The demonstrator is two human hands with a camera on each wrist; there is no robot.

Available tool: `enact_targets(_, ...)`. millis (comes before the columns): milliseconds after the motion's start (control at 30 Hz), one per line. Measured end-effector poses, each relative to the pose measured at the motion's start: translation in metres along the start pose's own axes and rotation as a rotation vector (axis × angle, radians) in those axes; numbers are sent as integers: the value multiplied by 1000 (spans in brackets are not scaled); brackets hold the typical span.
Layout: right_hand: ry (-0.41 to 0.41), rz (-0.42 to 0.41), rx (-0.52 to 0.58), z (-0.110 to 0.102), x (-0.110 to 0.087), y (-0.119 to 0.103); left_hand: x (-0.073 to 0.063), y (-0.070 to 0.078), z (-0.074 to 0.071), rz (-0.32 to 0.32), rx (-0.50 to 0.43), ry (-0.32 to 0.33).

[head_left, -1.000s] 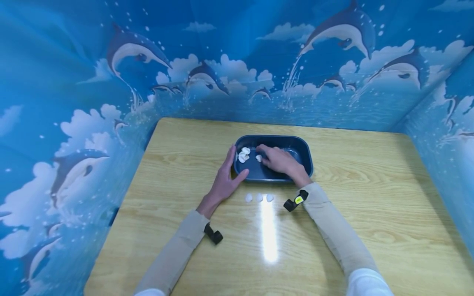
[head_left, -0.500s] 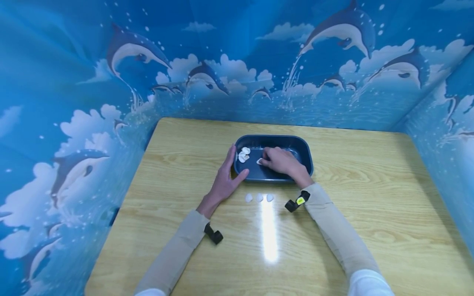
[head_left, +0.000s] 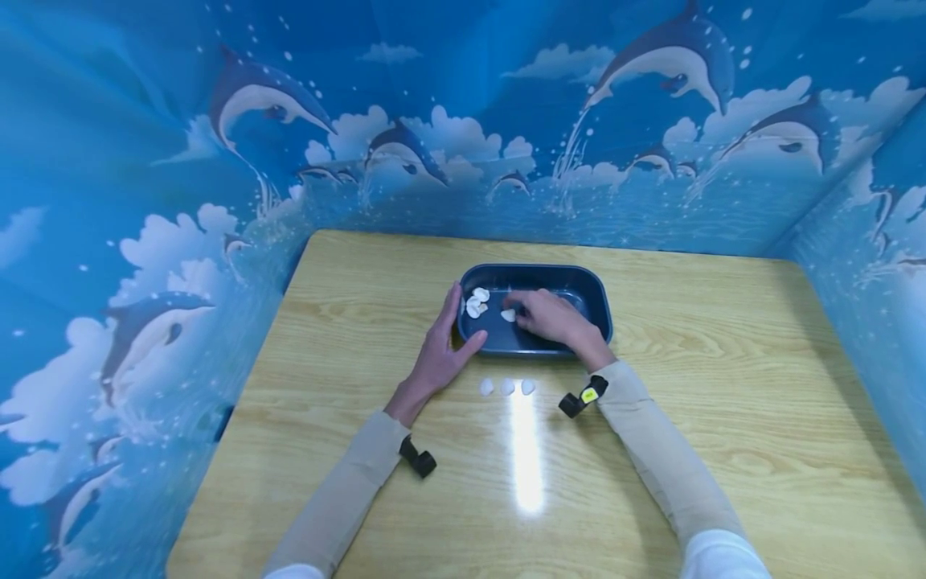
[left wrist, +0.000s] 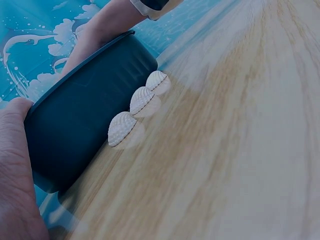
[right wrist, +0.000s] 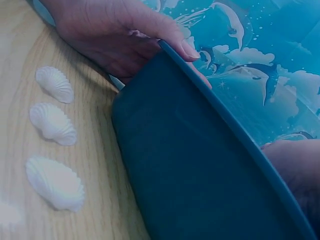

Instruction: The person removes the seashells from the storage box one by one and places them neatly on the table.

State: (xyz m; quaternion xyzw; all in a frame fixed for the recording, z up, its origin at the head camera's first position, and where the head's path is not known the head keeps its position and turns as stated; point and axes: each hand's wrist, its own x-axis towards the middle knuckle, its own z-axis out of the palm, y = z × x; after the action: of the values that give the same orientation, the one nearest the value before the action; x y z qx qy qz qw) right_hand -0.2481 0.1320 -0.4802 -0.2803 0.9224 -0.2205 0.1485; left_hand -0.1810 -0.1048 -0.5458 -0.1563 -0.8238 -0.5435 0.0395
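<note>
A dark blue rectangular basin (head_left: 535, 351) stands on the wooden table. My left hand (head_left: 438, 351) rests against its left end, fingers straight along the wall and thumb spread at the near corner. Inside the basin, my right hand (head_left: 548, 315) is lowered, its index finger raised beside a white seashell (head_left: 509, 315) near the thumb. Several white shells (head_left: 475, 303) lie clustered at the basin's left end. Three ribbed shells (left wrist: 142, 101) sit in a row on the table before the basin. In the right wrist view, the basin wall (right wrist: 185, 150) hides the right fingertips.
The light wooden table (head_left: 723, 402) carries a bright light reflection in front of the shell row. A blue dolphin-print backdrop (head_left: 463, 161) rises behind the table and along its sides. Each forearm wears a black wrist camera (head_left: 583, 397).
My right fingers closed on the shell inside the basin half a second ago, and now the index finger has lifted off it. The shell has turned slightly. My left hand has stayed put.
</note>
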Motion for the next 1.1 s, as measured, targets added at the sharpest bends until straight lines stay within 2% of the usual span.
enact_targets(167,1,16,-29,-1,-1,-1,0,0,0,0,-5,-6)
enact_targets(500,-26,3,-13,-1,-5,-3,0,-1,0,8,-3,-3)
enact_targets(833,-46,29,-17,-2,-4,-3,1,0,-1,6,-2,0)
enact_targets(1100,-31,21,-2,0,-5,-1,1,-1,0,4,-11,0)
